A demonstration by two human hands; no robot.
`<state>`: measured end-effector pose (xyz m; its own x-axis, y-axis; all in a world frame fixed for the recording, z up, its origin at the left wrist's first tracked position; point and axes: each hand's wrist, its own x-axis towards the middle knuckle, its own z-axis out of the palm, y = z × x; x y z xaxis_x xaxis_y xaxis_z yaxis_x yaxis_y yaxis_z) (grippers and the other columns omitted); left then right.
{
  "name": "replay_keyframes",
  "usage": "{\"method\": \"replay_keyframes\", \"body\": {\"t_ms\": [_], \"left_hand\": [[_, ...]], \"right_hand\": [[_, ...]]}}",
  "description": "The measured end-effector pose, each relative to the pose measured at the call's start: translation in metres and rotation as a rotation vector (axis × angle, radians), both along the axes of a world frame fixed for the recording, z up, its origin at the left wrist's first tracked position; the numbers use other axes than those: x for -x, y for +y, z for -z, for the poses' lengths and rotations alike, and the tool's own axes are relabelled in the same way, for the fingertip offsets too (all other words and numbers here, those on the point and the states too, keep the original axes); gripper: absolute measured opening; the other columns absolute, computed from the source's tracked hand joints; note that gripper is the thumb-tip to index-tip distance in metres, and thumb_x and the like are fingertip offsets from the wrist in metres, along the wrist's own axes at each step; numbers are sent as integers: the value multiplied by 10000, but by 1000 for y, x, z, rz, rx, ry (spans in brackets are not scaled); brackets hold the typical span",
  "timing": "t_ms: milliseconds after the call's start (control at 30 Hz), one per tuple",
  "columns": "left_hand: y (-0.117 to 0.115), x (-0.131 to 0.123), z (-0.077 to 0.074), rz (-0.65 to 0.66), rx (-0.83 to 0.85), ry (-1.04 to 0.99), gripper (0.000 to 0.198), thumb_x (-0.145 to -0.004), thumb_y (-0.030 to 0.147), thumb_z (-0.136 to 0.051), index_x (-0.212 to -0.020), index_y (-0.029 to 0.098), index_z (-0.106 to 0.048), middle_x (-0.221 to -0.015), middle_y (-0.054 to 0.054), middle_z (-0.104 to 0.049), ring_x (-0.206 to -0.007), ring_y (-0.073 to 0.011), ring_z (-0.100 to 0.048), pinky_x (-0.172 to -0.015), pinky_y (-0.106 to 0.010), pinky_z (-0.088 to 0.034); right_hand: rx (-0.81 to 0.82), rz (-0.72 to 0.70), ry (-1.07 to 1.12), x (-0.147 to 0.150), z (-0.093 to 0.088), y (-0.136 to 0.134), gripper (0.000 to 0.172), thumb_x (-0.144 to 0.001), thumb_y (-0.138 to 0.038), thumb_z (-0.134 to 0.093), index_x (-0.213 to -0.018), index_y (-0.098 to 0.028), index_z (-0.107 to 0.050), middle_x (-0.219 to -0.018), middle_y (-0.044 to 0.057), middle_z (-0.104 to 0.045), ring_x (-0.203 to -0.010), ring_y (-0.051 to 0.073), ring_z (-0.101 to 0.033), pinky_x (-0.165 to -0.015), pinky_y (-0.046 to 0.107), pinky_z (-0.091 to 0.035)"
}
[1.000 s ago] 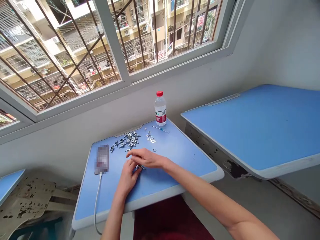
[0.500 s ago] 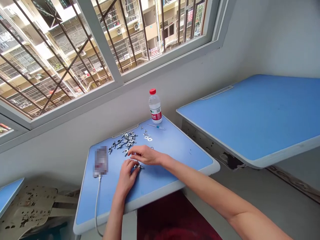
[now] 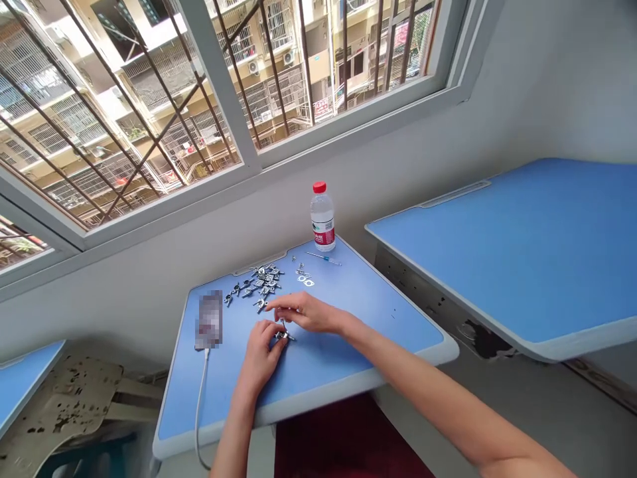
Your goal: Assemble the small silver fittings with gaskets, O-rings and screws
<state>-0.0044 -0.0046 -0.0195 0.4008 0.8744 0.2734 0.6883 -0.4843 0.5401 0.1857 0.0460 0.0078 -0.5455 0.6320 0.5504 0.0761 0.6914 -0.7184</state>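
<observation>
My left fingers (image 3: 269,332) are pinched on a small metal fitting (image 3: 284,336), which sits low over the counter (image 3: 348,352), just above its surface. The left hand (image 3: 259,360) is curled around it from below. The right hand (image 3: 309,313) arches over from the side with its fingers (image 3: 279,306) close to the fitting, but I can't tell whether they're gripping it or only touching it.

Compared with the earlier frames, both hands hold much the same pose, while the whole view has swung, so the counter sits a little differently in the picture.

Just beyond the fingers lies a loose cluster of metal wing-shaped parts (image 3: 259,284), with one (image 3: 259,305) set apart near the right fingertips. Further along are flat metal washers (image 3: 306,281) and a small blue-handled screwdriver (image 3: 323,258). A water bottle (image 3: 322,218) with a red cap stands at the counter's back corner; its red-and-white label is too small to read. To the left lies a phone (image 3: 210,319), pixelated out, with a white cable (image 3: 200,398) trailing off the edge.
</observation>
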Motion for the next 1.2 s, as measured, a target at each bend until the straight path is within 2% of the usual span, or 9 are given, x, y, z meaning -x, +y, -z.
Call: {"method": "replay_keyframes", "body": {"t_ms": [167, 267, 433, 567, 667, 800, 967, 1100, 1200], "left_hand": [[-1, 0, 1, -9, 17, -4, 100, -890, 196, -555, -939, 241, -630, -966, -47, -645, -955, -234, -566, -854, -378, -469], [-2, 1, 3, -16, 19, -6, 106, -890, 184, -556, -937, 240, -633, -989, -49, -644, -959, -237, -560, -864, -392, -466], [-4, 1, 3, -23, 24, -13, 110, -891, 170, -562, -933, 239, -636, -967, -45, -637, -937, -233, -551, -852, -391, -466], [-6, 1, 2, -32, 31, -19, 120, -893, 168, -567, -946, 246, -642, -953, -42, -633, -939, -229, -552, -847, -377, -466], [-7, 0, 1, -39, 32, -18, 125, -889, 158, -577, -951, 245, -641, -951, -39, -631, -935, -227, -551, -840, -369, -462], [-7, 1, 3, -40, 28, -12, 127, -889, 149, -580, -947, 248, -635, -960, -38, -632, -940, -233, -549, -838, -371, -456], [-7, 1, 7, -45, 29, -13, 127, -886, 145, -584, -949, 244, -633, -972, -41, -631, -938, -235, -545, -827, -373, -453], [-7, 1, 6, -45, 36, -20, 140, -886, 139, -577, -956, 247, -632, -969, -39, -622, -941, -227, -541, -836, -369, -454], [-8, 0, 6, -50, 38, -22, 134, -882, 136, -577, -950, 241, -627, -959, -41, -616, -930, -228, -537, -824, -370, -458]], "right_hand": [[5, 84, 17, 7, 5, -3, 82, -871, -195, -573, -817, -179, -631, -711, 5, -619, -631, 123, -528, -597, 230, -429], [-7, 83, 4, 13, 6, -5, 85, -886, -207, -546, -908, -185, -625, -745, 8, -627, -610, 117, -505, -584, 232, -429], [34, 2, -19, 8, 1, -6, 206, -934, -223, -477, -1065, -198, -635, -924, 59, -689, -676, 129, -580, -631, 260, -491], [168, 9, 47, 5, 5, -5, 129, -919, -276, -541, -949, -189, -631, -805, 27, -664, -603, 119, -583, -599, 264, -520], [161, 78, 58, 9, 10, -5, 97, -881, -280, -602, -840, -193, -587, -719, -3, -584, -611, 120, -560, -582, 249, -501], [141, 89, 44, 14, 12, -5, 118, -893, -307, -586, -942, -200, -599, -738, -8, -570, -589, 111, -535, -565, 242, -491], [177, -29, -20, 8, 3, -8, 222, -957, -320, -479, -1065, -203, -635, -931, 55, -671, -593, 104, -571, -585, 256, -516], [168, 58, -13, 7, 3, -8, 165, -916, -330, -560, -875, -194, -643, -741, 23, -643, -611, 132, -565, -598, 265, -499], [145, 139, -3, 14, 9, -8, 160, -887, -324, -599, -783, -202, -595, -666, -9, -565, -566, 118, -489, -547, 247, -445]]}}
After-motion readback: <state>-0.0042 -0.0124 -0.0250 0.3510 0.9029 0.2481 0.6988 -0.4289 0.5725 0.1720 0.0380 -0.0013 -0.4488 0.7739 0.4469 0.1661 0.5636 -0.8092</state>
